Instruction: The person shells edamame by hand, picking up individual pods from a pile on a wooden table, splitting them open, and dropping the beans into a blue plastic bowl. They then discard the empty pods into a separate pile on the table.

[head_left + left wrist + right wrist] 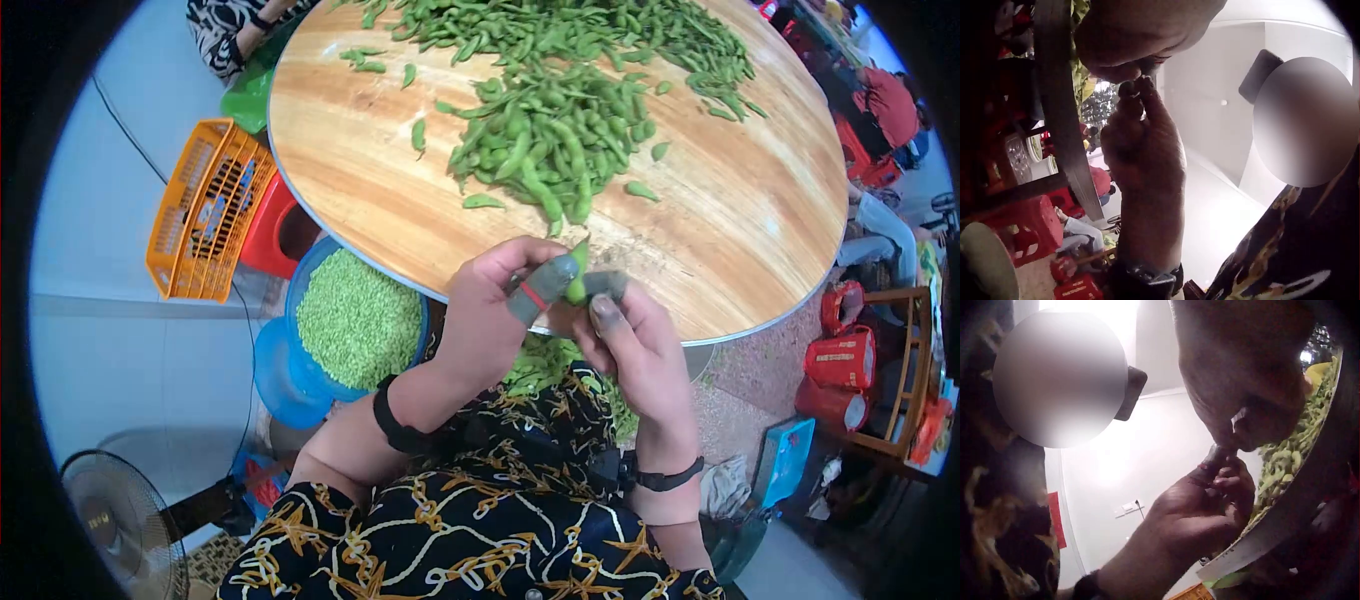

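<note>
tabletop [340,180], pod heap [560,115] — cut off, top edge | fan [122,530] — cut off, bottom edge | person's head [1305,122]: blurred

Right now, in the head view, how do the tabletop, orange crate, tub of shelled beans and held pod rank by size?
Tabletop
Orange crate and tub of shelled beans: too alike to rank
Held pod

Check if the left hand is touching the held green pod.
Touching: the head view shows the left hand with a grey-covered tip against the green pod.
</note>
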Demonstrator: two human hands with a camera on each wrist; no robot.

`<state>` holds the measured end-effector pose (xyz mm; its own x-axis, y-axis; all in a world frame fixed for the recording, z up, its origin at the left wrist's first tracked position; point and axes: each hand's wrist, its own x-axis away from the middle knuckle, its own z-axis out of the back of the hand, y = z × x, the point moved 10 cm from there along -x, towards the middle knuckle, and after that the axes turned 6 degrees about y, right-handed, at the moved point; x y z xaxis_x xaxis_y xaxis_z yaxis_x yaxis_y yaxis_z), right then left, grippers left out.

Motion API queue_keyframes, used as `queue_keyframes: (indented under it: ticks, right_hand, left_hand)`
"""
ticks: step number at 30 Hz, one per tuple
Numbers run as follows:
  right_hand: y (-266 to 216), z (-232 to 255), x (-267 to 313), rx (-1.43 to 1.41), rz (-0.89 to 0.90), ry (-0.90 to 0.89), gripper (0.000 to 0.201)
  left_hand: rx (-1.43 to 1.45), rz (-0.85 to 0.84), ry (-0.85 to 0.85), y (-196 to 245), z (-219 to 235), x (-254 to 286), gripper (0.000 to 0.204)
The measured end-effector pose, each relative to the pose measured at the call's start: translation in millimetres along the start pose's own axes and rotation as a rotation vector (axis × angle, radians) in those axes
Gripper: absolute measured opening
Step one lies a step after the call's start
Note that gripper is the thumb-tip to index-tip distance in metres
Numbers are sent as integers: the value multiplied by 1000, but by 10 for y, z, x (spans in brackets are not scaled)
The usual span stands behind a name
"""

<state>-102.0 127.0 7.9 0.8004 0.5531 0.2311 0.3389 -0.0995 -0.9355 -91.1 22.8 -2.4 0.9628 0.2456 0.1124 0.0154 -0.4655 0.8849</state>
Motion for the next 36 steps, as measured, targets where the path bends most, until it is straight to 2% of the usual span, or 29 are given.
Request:
queue_keyframes:
  ticks: [1,2,4,6,9,11,15,17,18,20,24,26,27,29,33,35,36]
  right_hand:
    - [56,7,27,-57,-12,10,23]
    - [45,26,42,-58,-4,15,23]
    - [55,17,70,-270,-50,-24,23]
    - [97,36,38,-285,-68,-24,22]
    - [144,106,39,-153,-57,4,22]
    - [196,97,80,-330,-182,14,21]
    - [181,8,147,-260,-187,-38,20]
    - [118,43,134,-170,-65,-19,20]
    - [88,34,138,-166,-62,-20,20]
    - [42,34,158,-187,-63,5,20]
    - [124,73,136,-58,-17,9,19]
    - [112,67,135,-103,-6,30,17]
    - [99,61,144,-102,-5,30,17]
    - [201,-20,181,-389,-181,-9,19]
    - [269,-31,159,-441,-205,13,16]
    - [-20,134,137,290,185,208,9]
    - [-7,112,114,296,186,204,9]
  left_hand:
    - [-56,-33,18,10,-2,-7,14]
    - [-110,-67,39,20,1,-10,15]
    - [-148,-74,38,-3,-16,-10,16]
    - [-187,-80,38,9,-47,3,16]
    - [-304,-48,24,35,-108,26,15]
    - [-87,223,-241,-152,-322,37,17]
    - [31,228,-314,-157,-302,11,17]
    - [107,259,-262,-158,-248,-4,16]
    - [109,254,-263,-126,-270,1,16]
    - [23,223,-110,-72,-163,-10,15]
    - [-158,160,-100,-99,-131,-8,14]
    - [-143,100,-208,-100,-200,5,13]
    - [-142,99,-209,-107,-188,4,13]
    - [-122,-51,-398,26,-346,69,14]
    - [-248,-160,-371,101,-323,80,13]
    - [-484,-201,-155,182,-236,96,14]
    - [-479,-204,-150,205,-224,99,14]
